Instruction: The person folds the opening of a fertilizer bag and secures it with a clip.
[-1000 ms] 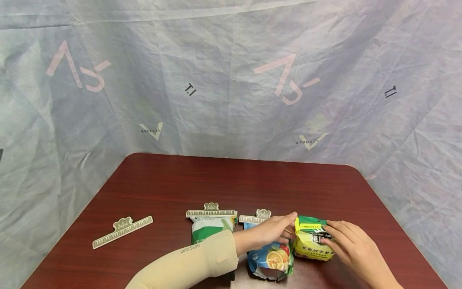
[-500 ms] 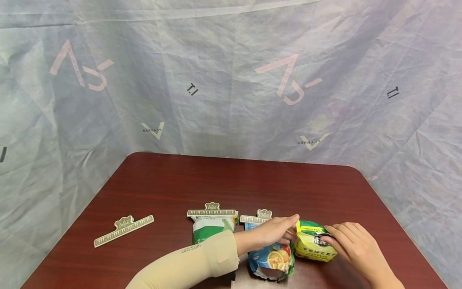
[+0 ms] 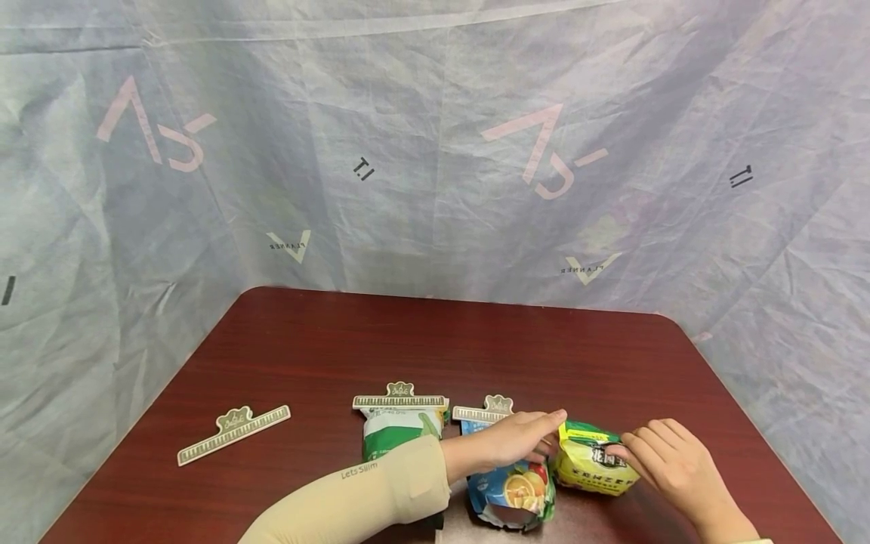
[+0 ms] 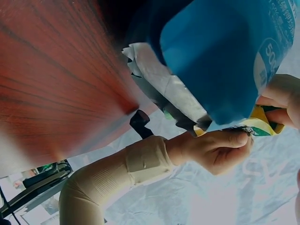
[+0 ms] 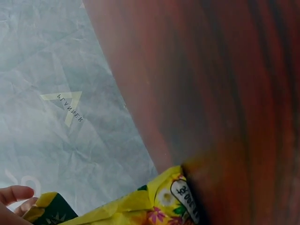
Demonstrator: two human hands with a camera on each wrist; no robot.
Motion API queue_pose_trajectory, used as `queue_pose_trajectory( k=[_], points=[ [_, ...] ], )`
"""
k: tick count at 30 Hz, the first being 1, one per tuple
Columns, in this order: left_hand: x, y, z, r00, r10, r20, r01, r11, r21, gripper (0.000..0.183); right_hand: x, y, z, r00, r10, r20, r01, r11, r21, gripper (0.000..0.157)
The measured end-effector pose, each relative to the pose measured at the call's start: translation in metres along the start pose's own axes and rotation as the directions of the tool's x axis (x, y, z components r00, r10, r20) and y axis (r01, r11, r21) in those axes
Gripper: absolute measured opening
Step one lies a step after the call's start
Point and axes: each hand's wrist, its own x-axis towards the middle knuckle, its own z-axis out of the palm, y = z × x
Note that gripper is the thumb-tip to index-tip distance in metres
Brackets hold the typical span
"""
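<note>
A yellow and green snack bag [image 3: 594, 472] lies between both hands at the right front of the table. My left hand [image 3: 513, 440] pinches its upper left corner; in the left wrist view the left fingers [image 4: 283, 96] close on that yellow edge. My right hand [image 3: 673, 468] grips the bag's upper right side, with thumb on the front and fingers curled behind; the right hand [image 4: 218, 150] also shows in the left wrist view. Flowers print the bag's side [image 5: 164, 201] in the right wrist view. Beneath the left wrist sits a blue pouch [image 3: 506, 487] with orange fruit on it.
One white bar clip [image 3: 482, 412] spans the blue pouch's top. Another clip [image 3: 399, 399] holds a green and white bag [image 3: 394, 434], partly hidden by the left sleeve. A loose clip [image 3: 233, 434] lies at left on the dark red table [image 3: 435, 340]. Grey cloth hangs behind.
The top of the yellow bag has tipped and folded down, its green part now narrower. My right hand has shifted slightly down and its fingers have curled more; the left hand barely moved.
</note>
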Motion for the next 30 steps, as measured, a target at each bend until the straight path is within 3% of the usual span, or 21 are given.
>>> queue_pose_trajectory(
  k=[11,13,15,17,19,22,26,30],
  points=[
    [-0.003,0.004,-0.002,1.000,-0.011,0.018,0.010,0.998,0.067,0.053,0.003,0.002,0.003,0.998,-0.047,-0.038,0.047,0.999,0.000,0.040],
    [-0.004,0.005,-0.003,1.000,-0.005,0.014,0.003,0.991,0.135,0.052,0.002,0.003,0.003,0.998,-0.047,-0.038,0.047,0.999,0.005,0.040],
    [-0.006,0.007,-0.005,1.000,0.012,0.012,-0.015,0.966,0.258,0.051,0.001,0.003,0.004,0.998,-0.047,-0.035,0.047,0.999,0.007,0.040],
    [-0.008,0.008,-0.008,0.999,0.050,0.009,-0.049,0.911,0.409,0.050,-0.001,0.003,0.004,0.998,-0.047,-0.034,0.047,0.999,0.004,0.040],
    [-0.010,0.011,-0.010,0.995,0.095,0.008,-0.084,0.829,0.552,0.048,-0.003,0.003,0.004,0.999,-0.045,-0.030,0.045,0.999,0.003,0.040],
    [-0.014,0.015,-0.013,0.987,0.161,-0.002,-0.115,0.710,0.695,0.043,-0.006,0.004,0.004,0.998,-0.050,-0.035,0.051,0.999,0.004,0.039],
    [-0.018,0.021,-0.016,0.980,0.179,-0.082,-0.039,0.582,0.812,0.044,-0.009,0.005,0.006,0.997,-0.057,-0.046,0.057,0.998,0.004,0.039],
    [-0.018,0.026,-0.018,0.971,0.180,-0.155,0.044,0.505,0.862,0.048,-0.012,0.006,0.007,0.997,-0.052,-0.052,0.052,0.999,0.007,0.038]
  ],
)
